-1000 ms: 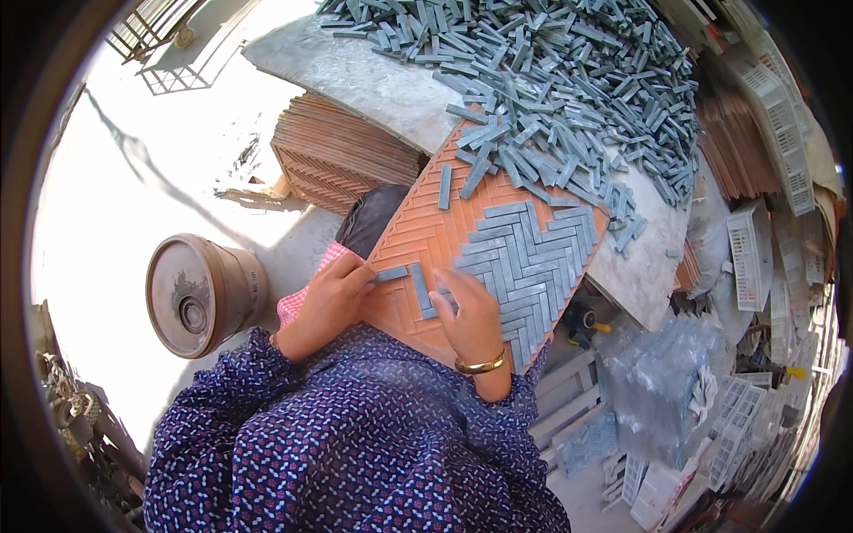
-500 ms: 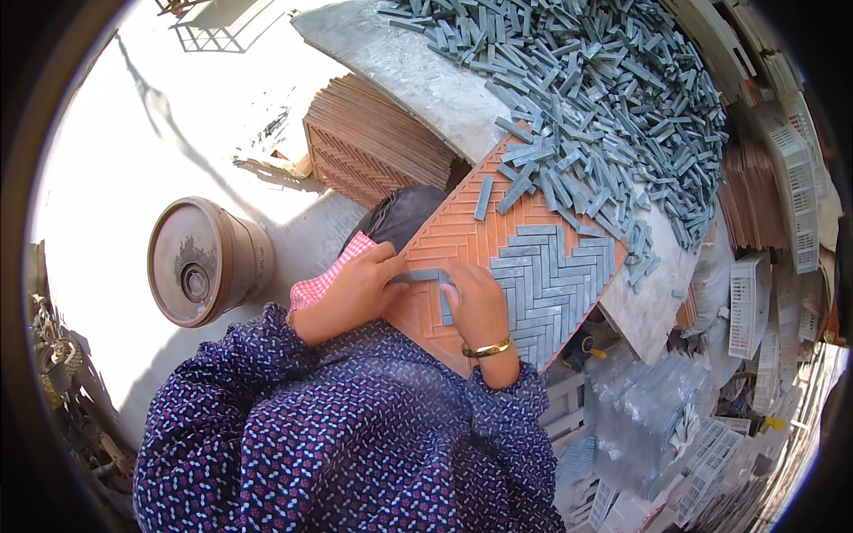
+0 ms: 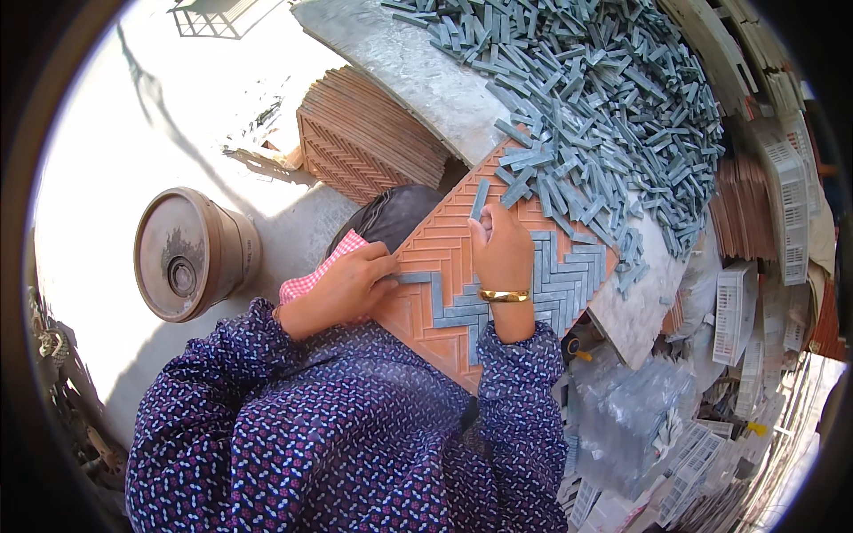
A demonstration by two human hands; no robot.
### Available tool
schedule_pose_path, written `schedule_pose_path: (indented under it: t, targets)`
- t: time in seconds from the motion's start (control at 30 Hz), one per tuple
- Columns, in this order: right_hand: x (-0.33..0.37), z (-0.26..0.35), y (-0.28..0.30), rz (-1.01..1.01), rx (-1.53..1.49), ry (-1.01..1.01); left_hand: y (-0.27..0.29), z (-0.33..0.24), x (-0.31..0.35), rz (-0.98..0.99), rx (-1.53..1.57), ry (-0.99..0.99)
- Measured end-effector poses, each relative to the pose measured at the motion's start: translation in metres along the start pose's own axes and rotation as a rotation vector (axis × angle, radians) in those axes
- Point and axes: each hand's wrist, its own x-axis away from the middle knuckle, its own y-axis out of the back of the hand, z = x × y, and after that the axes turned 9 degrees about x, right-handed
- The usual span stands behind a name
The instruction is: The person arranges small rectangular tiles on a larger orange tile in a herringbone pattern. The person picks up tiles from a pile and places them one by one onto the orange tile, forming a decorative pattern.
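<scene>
An orange mould tray (image 3: pixel 435 235) with herringbone grooves lies slanted in front of me. Narrow blue-grey strip tiles (image 3: pixel 560 275) fill the grooves of its right part, and a few run in a stepped line toward its left edge. My left hand (image 3: pixel 351 282) is closed at that left edge, fingertips beside the end of one laid strip tile (image 3: pixel 413 278); what its fingers grip underneath is hidden. Farther up, my right hand (image 3: pixel 502 249), with a gold bangle, pinches the near end of a loose strip tile (image 3: pixel 480 197) lying on the tray.
A big heap of loose strip tiles (image 3: pixel 613 98) covers the grey board (image 3: pixel 409 67) and spills onto the tray's far corner. Stacked orange trays (image 3: pixel 373 133) stand beyond. At left is a brown bucket (image 3: pixel 191 258); at right, white crates (image 3: pixel 737 311) and a plastic-wrapped stack (image 3: pixel 631 417).
My right hand has left the strip tile at the tray's left edge and moved up and right to the loose one. My left hand stays at the edge.
</scene>
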Motion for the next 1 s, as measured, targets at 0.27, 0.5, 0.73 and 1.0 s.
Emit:
schedule_pose_path:
  t: [0.27, 0.5, 0.73, 1.0]
  targets:
    - [0.005, -0.005, -0.004, 0.014, -0.197, 0.130, 0.014, 0.003, -0.001, -0.144, 0.102, 0.054]
    - [0.028, 0.007, -0.009, 0.239, -0.218, 0.470, 0.006, -0.003, -0.005, -0.203, 0.080, -0.024]
    - [0.024, 0.004, -0.001, 0.132, -0.210, 0.310, -0.002, 0.007, -0.001, -0.102, -0.057, -0.127]
    - [-0.027, -0.025, 0.006, -0.144, -0.026, -0.219, -0.005, 0.002, -0.011, -0.077, -0.041, -0.132]
